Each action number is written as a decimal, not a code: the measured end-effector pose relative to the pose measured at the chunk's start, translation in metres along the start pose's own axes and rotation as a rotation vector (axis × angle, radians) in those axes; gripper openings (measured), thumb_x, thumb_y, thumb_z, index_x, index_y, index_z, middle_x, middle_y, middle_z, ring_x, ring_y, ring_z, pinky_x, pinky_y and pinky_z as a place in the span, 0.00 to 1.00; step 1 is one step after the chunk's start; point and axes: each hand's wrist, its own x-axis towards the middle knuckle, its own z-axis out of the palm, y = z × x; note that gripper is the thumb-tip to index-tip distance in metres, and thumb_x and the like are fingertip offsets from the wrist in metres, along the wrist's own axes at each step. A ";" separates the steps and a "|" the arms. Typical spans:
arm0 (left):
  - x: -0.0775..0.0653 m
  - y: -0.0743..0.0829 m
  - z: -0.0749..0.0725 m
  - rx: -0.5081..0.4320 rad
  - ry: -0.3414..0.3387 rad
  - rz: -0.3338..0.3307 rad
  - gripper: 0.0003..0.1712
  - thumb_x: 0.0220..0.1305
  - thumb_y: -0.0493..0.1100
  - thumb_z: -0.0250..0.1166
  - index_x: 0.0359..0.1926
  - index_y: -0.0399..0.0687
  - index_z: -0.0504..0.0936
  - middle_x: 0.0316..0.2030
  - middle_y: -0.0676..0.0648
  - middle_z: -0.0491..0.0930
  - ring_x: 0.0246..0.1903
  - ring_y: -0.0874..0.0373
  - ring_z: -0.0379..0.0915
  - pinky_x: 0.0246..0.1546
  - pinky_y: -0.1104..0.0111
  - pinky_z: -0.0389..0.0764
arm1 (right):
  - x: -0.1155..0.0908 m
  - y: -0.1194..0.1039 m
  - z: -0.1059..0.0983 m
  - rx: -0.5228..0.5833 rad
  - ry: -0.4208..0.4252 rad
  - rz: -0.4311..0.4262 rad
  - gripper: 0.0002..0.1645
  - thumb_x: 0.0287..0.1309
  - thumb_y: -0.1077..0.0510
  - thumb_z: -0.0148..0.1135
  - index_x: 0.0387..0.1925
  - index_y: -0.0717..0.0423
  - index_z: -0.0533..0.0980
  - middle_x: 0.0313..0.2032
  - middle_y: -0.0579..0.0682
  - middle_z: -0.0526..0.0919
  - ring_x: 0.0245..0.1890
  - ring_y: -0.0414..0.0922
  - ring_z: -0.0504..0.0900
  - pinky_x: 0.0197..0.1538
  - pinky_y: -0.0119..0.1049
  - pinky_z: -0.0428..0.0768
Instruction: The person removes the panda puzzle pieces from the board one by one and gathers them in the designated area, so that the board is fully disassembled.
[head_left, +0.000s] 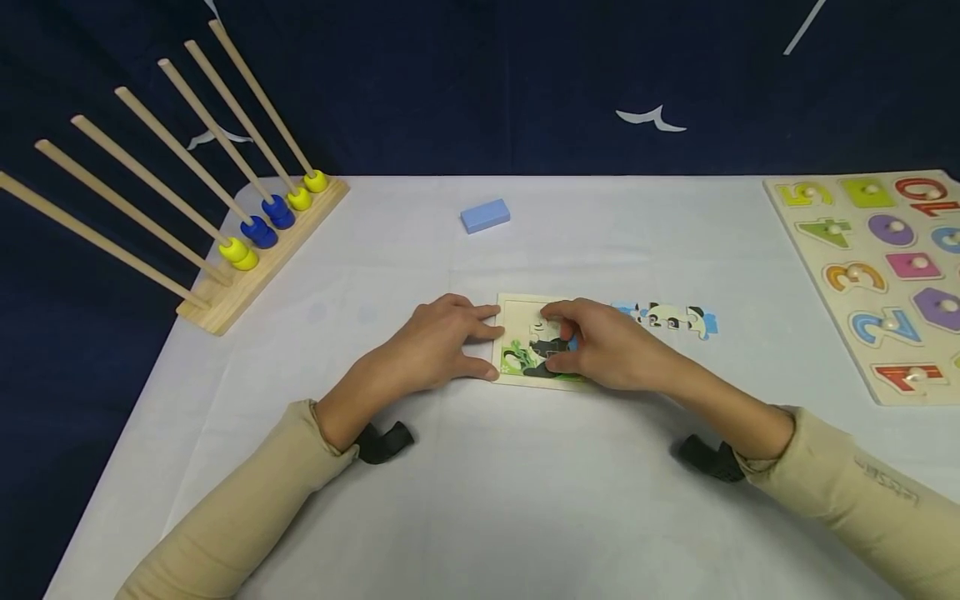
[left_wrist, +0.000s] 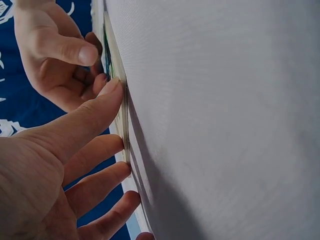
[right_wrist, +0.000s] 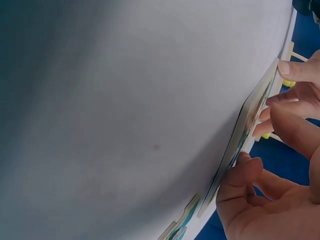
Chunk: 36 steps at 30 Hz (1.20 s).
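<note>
Panda puzzle board point(head_left: 519, 321): a thin, flat rectangle with a raised pale rim, lying on the smooth white cloth point(head_left: 540, 500) between your hands. Interlocking pieces point(head_left: 517, 358), printed with green plants and black-and-white panda parts, fill the lower part of its recess; pale base shows at upper left.

Left hand point(head_left: 438, 346): your fingers are extended and spread, tips touching the board's left edge.

Right hand point(head_left: 615, 346): your fingers bend over the board's right side, thumb and forefinger apart on the pieces; you cannot tell whether they grip one.

Loose pieces point(head_left: 663, 317): knob-edged, flat, blue, white and black, just beyond your right hand.

Block point(head_left: 485, 216): blue, rectangular, beyond the board.

Bead rack point(head_left: 225, 300): wooden base, slender round rods, yellow and blue beads; far left.

Number board point(head_left: 900, 293): pale panel, coloured knobbed shapes; far right.
</note>
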 end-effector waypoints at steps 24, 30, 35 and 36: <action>0.001 -0.001 -0.001 0.017 0.001 0.008 0.33 0.57 0.54 0.74 0.62 0.51 0.79 0.70 0.52 0.66 0.66 0.49 0.60 0.59 0.48 0.67 | 0.009 -0.002 0.001 -0.058 -0.029 0.039 0.31 0.51 0.62 0.74 0.56 0.60 0.71 0.34 0.50 0.73 0.30 0.45 0.70 0.37 0.40 0.69; 0.000 0.000 -0.001 0.018 -0.001 0.010 0.33 0.57 0.54 0.74 0.62 0.51 0.79 0.70 0.52 0.66 0.66 0.49 0.60 0.59 0.48 0.67 | 0.008 -0.001 0.000 -0.050 -0.016 -0.002 0.31 0.49 0.65 0.75 0.53 0.57 0.70 0.32 0.51 0.73 0.26 0.45 0.69 0.34 0.40 0.69; 0.000 0.000 -0.001 0.023 -0.002 0.013 0.33 0.57 0.54 0.73 0.62 0.51 0.79 0.70 0.52 0.66 0.66 0.49 0.60 0.59 0.49 0.67 | 0.008 -0.002 0.001 -0.053 -0.002 -0.012 0.31 0.46 0.66 0.76 0.51 0.57 0.70 0.33 0.52 0.72 0.28 0.46 0.69 0.34 0.40 0.68; 0.000 0.000 -0.001 0.024 -0.002 0.013 0.33 0.57 0.54 0.73 0.62 0.51 0.79 0.70 0.52 0.66 0.66 0.49 0.60 0.58 0.49 0.67 | 0.008 -0.002 0.001 -0.054 0.001 -0.013 0.31 0.46 0.66 0.76 0.51 0.56 0.70 0.34 0.52 0.72 0.28 0.46 0.69 0.35 0.40 0.68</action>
